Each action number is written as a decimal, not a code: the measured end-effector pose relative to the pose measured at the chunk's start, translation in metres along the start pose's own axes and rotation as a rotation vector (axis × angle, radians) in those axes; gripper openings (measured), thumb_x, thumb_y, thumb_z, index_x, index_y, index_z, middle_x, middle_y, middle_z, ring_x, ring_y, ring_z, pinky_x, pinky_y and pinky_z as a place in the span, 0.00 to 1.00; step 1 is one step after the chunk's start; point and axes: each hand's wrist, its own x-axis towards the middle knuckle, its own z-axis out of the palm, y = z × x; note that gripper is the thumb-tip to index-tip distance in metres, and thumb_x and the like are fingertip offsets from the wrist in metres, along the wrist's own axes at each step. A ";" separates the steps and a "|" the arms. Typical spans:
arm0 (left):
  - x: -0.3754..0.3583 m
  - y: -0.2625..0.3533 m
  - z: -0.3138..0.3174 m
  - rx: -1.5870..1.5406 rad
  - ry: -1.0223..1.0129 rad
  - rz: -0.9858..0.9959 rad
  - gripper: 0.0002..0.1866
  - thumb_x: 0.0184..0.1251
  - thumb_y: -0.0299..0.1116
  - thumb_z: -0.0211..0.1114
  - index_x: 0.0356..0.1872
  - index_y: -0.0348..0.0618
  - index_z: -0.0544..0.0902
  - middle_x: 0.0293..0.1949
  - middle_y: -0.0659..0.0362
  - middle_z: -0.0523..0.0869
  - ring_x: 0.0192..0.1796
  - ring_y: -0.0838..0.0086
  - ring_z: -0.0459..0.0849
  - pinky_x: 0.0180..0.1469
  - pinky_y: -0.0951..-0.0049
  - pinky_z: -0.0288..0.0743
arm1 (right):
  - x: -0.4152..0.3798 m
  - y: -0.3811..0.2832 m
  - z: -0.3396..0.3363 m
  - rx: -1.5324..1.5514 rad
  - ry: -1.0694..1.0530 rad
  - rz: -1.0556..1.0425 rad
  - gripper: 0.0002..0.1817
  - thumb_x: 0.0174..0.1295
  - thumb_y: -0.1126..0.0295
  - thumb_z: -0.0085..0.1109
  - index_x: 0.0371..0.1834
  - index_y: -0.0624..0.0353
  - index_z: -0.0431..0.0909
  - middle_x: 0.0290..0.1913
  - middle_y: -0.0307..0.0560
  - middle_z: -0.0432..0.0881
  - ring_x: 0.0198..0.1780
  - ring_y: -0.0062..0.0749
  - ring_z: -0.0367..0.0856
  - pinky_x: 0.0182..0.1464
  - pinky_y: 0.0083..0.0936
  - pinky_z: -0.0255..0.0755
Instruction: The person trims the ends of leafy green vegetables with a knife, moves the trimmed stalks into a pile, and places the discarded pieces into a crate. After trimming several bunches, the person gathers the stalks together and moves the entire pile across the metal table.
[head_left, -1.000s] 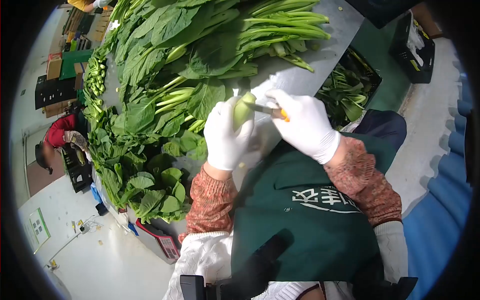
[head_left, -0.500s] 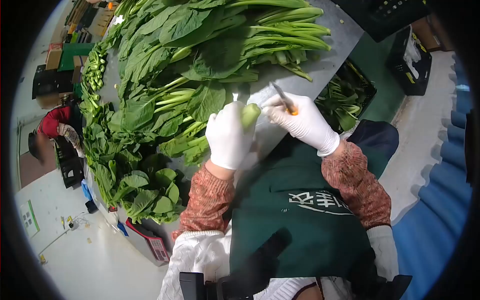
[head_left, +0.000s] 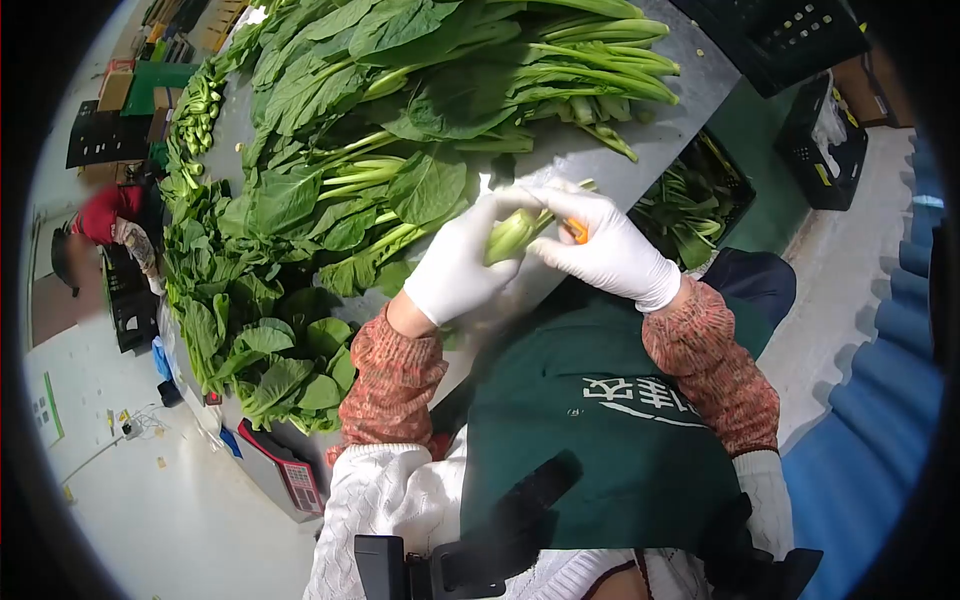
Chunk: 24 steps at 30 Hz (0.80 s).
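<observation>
Above metal table (head_left: 690, 75), white-gloved left hand (head_left: 462, 262) gripping smooth, rounded green stem (head_left: 511, 236)

The left hand (head_left: 458, 262) and right hand (head_left: 612, 245) are wearing white gloves. Mottled orange-red knit cuffs (head_left: 390, 385) are topping a white cable-knit sweater (head_left: 370, 505). A dark green apron (head_left: 590, 480) is showing white lettering (head_left: 645, 396) towards four o'clock; black straps (head_left: 480, 567) are running at six o'clock.

Knife (head_left: 576, 231) mostly hidden from view.
</observation>
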 end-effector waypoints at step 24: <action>-0.016 -0.139 0.022 0.791 0.651 -0.132 0.18 0.56 0.27 0.61 0.51 0.43 0.78 0.48 0.55 0.80 0.41 0.59 0.83 0.37 0.62 0.80 | -0.012 0.057 -0.003 -0.844 0.046 0.095 0.16 0.57 0.67 0.65 0.50 0.54 0.80 0.42 0.49 0.84 0.43 0.48 0.84 0.44 0.35 0.77</action>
